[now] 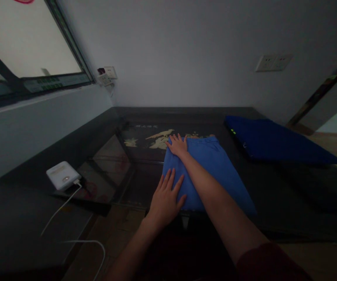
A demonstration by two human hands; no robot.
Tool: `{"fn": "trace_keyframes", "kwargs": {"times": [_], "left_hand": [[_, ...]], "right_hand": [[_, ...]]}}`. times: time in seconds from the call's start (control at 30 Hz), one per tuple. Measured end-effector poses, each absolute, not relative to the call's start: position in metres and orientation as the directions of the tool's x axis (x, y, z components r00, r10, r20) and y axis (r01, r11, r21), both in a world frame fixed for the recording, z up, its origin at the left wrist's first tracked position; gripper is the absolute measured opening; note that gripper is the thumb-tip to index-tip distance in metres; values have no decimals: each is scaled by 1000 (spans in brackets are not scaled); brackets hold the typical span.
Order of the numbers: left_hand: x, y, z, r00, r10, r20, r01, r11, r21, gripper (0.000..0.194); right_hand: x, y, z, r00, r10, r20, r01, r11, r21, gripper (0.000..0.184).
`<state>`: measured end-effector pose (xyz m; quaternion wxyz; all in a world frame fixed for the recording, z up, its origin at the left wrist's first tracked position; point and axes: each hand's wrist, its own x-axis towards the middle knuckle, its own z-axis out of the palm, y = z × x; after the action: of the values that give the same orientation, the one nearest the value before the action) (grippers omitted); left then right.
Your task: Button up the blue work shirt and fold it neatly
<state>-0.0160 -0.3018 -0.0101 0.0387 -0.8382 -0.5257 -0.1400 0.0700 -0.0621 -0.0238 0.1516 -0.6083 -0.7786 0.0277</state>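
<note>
A blue garment with a waistband, perhaps a skirt or folded trousers, lies flat on the dark glossy table. My right hand rests on its upper left corner by the waistband, fingers spread. Lower down, my left hand lies on the garment's left edge with its fingers stretched out. Both palms face down, and neither hand grips the cloth. My right forearm crosses over the garment and hides part of it.
To the right lies a dark blue flat folded item. At the left a white power bank has a white cable plugged in. Wall sockets are on the wall behind, and a window is at upper left.
</note>
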Motion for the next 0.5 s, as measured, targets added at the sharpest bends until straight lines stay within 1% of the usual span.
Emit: {"fn": "trace_keyframes", "kwargs": {"times": [0.13,0.33,0.43,0.5], "left_hand": [[-18,-305,-10,428,859,279,880,-467,86,65],[-20,-303,-10,434,857,277,872,-477,108,71],[-21,-301,-12,447,858,255,863,-488,130,76],[-23,-300,-13,454,859,236,857,-494,149,80]], "right_hand": [[70,-62,-25,-211,959,191,936,254,-245,63],[71,-63,-25,-195,956,218,925,253,-285,62],[72,-65,-22,-182,947,264,900,269,-344,59],[73,-68,-16,-167,928,332,873,295,-387,56]]}}
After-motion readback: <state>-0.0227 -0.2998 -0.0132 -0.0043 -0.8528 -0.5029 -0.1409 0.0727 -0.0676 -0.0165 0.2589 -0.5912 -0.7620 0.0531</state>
